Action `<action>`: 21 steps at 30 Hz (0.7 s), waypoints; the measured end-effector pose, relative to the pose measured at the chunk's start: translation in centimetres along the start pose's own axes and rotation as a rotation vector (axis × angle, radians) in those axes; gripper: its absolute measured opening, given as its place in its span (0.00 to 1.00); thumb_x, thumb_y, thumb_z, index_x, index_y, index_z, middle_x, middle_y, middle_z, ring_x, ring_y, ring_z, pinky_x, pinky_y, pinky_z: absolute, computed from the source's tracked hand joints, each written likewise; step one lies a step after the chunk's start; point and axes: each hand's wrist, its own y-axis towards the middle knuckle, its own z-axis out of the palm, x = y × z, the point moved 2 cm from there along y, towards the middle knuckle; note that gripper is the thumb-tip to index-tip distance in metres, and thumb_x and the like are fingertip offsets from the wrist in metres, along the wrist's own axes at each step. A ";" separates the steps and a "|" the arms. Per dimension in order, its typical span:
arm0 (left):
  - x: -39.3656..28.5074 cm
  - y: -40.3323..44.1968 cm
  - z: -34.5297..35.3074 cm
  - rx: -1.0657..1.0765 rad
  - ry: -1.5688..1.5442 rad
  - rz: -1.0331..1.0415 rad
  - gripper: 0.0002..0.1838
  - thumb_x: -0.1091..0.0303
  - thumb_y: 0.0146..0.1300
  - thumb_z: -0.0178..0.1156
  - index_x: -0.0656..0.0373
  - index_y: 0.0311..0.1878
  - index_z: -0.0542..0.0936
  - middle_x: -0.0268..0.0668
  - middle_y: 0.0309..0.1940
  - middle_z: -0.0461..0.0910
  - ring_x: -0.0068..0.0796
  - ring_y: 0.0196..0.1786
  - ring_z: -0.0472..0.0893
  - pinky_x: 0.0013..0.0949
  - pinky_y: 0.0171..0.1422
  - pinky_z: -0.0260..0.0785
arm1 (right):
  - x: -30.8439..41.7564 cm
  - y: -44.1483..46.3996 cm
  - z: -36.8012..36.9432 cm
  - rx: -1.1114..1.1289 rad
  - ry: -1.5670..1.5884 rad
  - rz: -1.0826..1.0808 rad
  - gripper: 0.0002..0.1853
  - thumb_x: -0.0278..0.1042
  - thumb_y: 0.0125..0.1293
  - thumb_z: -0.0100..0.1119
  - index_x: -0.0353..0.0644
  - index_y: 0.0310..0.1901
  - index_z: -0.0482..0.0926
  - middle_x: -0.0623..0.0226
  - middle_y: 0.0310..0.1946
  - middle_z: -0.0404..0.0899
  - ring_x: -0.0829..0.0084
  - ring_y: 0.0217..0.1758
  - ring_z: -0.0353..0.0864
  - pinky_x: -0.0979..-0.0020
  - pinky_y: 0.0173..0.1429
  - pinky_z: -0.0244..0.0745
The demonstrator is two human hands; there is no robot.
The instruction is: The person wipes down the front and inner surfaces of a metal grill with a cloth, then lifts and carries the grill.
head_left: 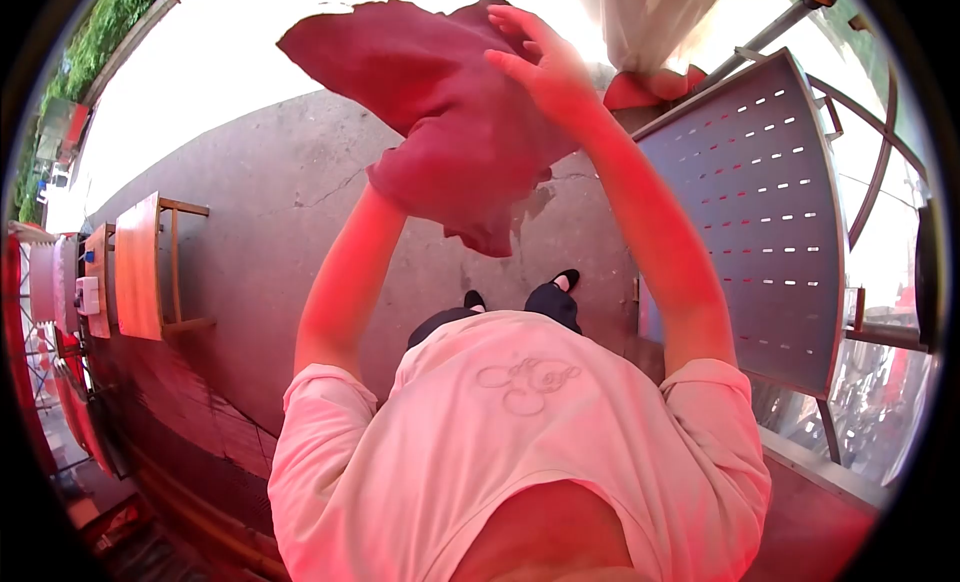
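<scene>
Grey floor (270,172) spreads below. At twelve o'clock, maroon cloth (450,112) covers the left hand, whose grip I cannot tell; the right hand (550,67), fingers parted, seems against it. I judge it light, limp, best pinched by an edge. Table (140,267) at nine.

Floor (280,192) lies open left of the cloth (460,142); a panel (750,227) blocks right.

The grey floor (280,172) (cracked in places) bears a wooden table (138,267) and two black shoes (567,280)
</scene>
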 end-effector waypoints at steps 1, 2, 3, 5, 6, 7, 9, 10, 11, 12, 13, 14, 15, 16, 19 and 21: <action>0.2 -0.3 0.0 0.011 0.001 -0.008 0.14 0.62 0.71 0.48 0.63 0.46 0.75 0.38 0.41 0.78 0.28 0.45 0.79 0.31 0.50 0.73 | -2.8 -1.0 -1.5 -0.156 0.022 0.243 0.24 0.39 0.64 0.60 0.38 0.59 0.70 0.61 0.59 0.72 0.72 0.62 0.70 0.70 0.64 0.65; 0.3 -0.6 0.1 0.022 -0.002 -0.019 0.14 0.62 0.71 0.48 0.63 0.46 0.75 0.38 0.42 0.78 0.28 0.45 0.79 0.31 0.50 0.73 | -6.0 -2.5 -2.2 -0.162 0.160 0.459 0.26 0.46 0.65 0.58 0.36 0.57 0.71 0.60 0.56 0.74 0.72 0.59 0.73 0.71 0.62 0.67; 0.7 -0.6 0.1 0.027 -0.007 -0.030 0.14 0.62 0.71 0.48 0.63 0.47 0.75 0.38 0.42 0.78 0.28 0.45 0.79 0.31 0.51 0.73 | -9.4 -4.3 -2.2 -0.167 0.301 0.675 0.29 0.53 0.66 0.56 0.34 0.56 0.71 0.58 0.53 0.77 0.71 0.56 0.76 0.71 0.60 0.69; 1.3 -0.5 0.2 0.041 -0.002 -0.052 0.14 0.63 0.71 0.48 0.63 0.48 0.75 0.38 0.43 0.78 0.28 0.46 0.79 0.31 0.51 0.72 | -13.8 -8.6 0.1 0.152 0.891 0.909 0.38 0.66 0.64 0.48 0.33 0.57 0.70 0.58 0.51 0.78 0.68 0.53 0.79 0.67 0.59 0.72; 1.6 -0.4 0.3 0.044 0.005 -0.060 0.14 0.63 0.70 0.48 0.63 0.48 0.75 0.38 0.43 0.78 0.29 0.46 0.78 0.31 0.52 0.72 | -14.1 -10.2 1.1 0.159 1.024 0.923 0.41 0.69 0.63 0.45 0.33 0.58 0.69 0.56 0.54 0.77 0.66 0.53 0.78 0.64 0.59 0.71; 2.0 -0.2 0.4 0.051 0.003 -0.071 0.13 0.63 0.70 0.49 0.63 0.48 0.75 0.38 0.44 0.78 0.29 0.47 0.78 0.32 0.52 0.72 | -13.7 -11.9 2.0 0.173 1.155 0.931 0.44 0.72 0.62 0.42 0.33 0.59 0.69 0.55 0.56 0.75 0.64 0.54 0.78 0.61 0.60 0.71; 2.4 -0.1 0.6 0.063 0.023 -0.083 0.13 0.64 0.70 0.49 0.63 0.49 0.75 0.38 0.45 0.78 0.29 0.48 0.78 0.32 0.53 0.72 | -12.1 -13.9 2.3 0.285 1.521 0.866 0.47 0.75 0.59 0.42 0.33 0.60 0.69 0.56 0.56 0.74 0.64 0.57 0.75 0.58 0.61 0.70; 2.7 -0.2 0.7 0.064 0.031 -0.093 0.13 0.64 0.70 0.49 0.63 0.49 0.75 0.38 0.45 0.78 0.29 0.48 0.78 0.32 0.53 0.72 | -11.8 -14.5 2.2 0.448 1.531 0.795 0.47 0.76 0.59 0.40 0.34 0.61 0.68 0.56 0.57 0.74 0.64 0.58 0.75 0.58 0.61 0.70; 2.8 -0.2 0.7 0.065 0.040 -0.101 0.13 0.64 0.70 0.49 0.63 0.50 0.75 0.38 0.46 0.78 0.29 0.48 0.78 0.32 0.53 0.72 | -11.3 -14.9 2.2 0.608 1.532 0.726 0.47 0.76 0.59 0.38 0.34 0.61 0.67 0.56 0.58 0.74 0.64 0.58 0.75 0.58 0.62 0.69; 3.1 -0.2 0.7 0.064 0.044 -0.108 0.13 0.65 0.70 0.50 0.63 0.50 0.75 0.38 0.46 0.78 0.29 0.49 0.78 0.32 0.53 0.72 | -9.7 -15.2 1.9 0.470 1.320 0.877 0.44 0.72 0.62 0.39 0.35 0.62 0.67 0.57 0.57 0.74 0.64 0.58 0.75 0.58 0.62 0.69; 3.1 -0.3 0.8 0.065 0.048 -0.115 0.14 0.65 0.69 0.50 0.63 0.51 0.75 0.38 0.47 0.78 0.29 0.49 0.78 0.32 0.54 0.72 | -8.1 -15.5 1.4 0.320 1.104 1.014 0.41 0.69 0.65 0.39 0.36 0.63 0.67 0.58 0.57 0.74 0.64 0.58 0.75 0.59 0.62 0.69; 3.1 -0.3 0.9 0.066 0.051 -0.117 0.14 0.65 0.69 0.50 0.63 0.51 0.75 0.38 0.47 0.78 0.29 0.50 0.78 0.33 0.54 0.71 | -8.1 -15.9 1.5 0.366 0.980 1.032 0.38 0.66 0.67 0.41 0.36 0.63 0.67 0.59 0.57 0.75 0.65 0.58 0.76 0.59 0.62 0.69; 3.3 -0.2 0.8 0.064 0.052 -0.123 0.14 0.65 0.69 0.50 0.63 0.51 0.75 0.38 0.48 0.78 0.29 0.50 0.77 0.33 0.54 0.71 | -8.8 -16.4 1.3 0.409 0.855 1.052 0.35 0.62 0.69 0.42 0.37 0.63 0.67 0.60 0.57 0.75 0.66 0.58 0.76 0.60 0.61 0.70; 3.4 -0.4 0.8 0.064 0.054 -0.122 0.14 0.66 0.69 0.50 0.63 0.52 0.75 0.38 0.48 0.78 0.30 0.50 0.77 0.33 0.55 0.71 | -9.5 -16.7 1.1 0.448 0.730 1.074 0.32 0.58 0.71 0.43 0.38 0.63 0.67 0.61 0.57 0.75 0.66 0.58 0.76 0.60 0.61 0.70; 3.2 -0.8 0.7 0.060 0.070 -0.120 0.14 0.67 0.69 0.51 0.63 0.53 0.75 0.38 0.49 0.77 0.30 0.52 0.77 0.33 0.56 0.71 | -10.9 -16.2 0.2 0.439 0.719 1.023 0.23 0.45 0.71 0.49 0.43 0.63 0.68 0.64 0.58 0.74 0.69 0.59 0.75 0.62 0.60 0.70; 3.1 -0.8 0.7 0.061 0.085 -0.120 0.15 0.67 0.68 0.51 0.63 0.54 0.74 0.38 0.50 0.77 0.30 0.52 0.77 0.33 0.56 0.71 | -10.7 -15.5 -0.9 0.256 1.017 0.844 0.20 0.40 0.72 0.49 0.40 0.61 0.69 0.65 0.54 0.77 0.70 0.56 0.77 0.64 0.60 0.71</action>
